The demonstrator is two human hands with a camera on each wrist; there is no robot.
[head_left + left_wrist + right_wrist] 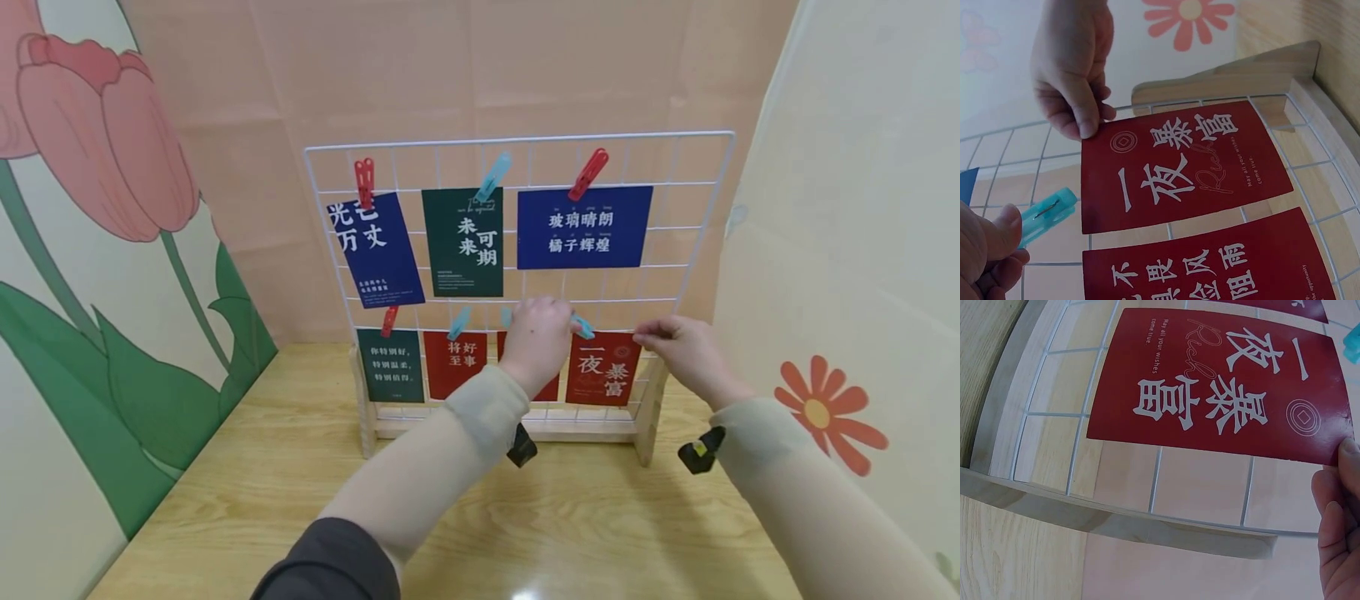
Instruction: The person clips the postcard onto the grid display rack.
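My right hand point(686, 354) pinches the upper right corner of a red card point(603, 375) with white characters, which lies against the lower right of a white wire grid point(517, 140). Just off that card's top edge, my left hand point(536, 342) holds a teal clothespin point(1050, 215) between thumb and fingers. The left hand partly covers a second red card point(547, 387) in the head view; its white lettering shows in the left wrist view. Another teal clip point(506, 317) peeks out beside the left hand.
Blue and green cards hang above from clips, among them a tilted blue card point(393, 271) and a green card point(442, 242). At lower left are a green card point(393, 392) and a red card point(453, 379). A wooden stand point(570, 432) supports the grid on the table point(465, 517).
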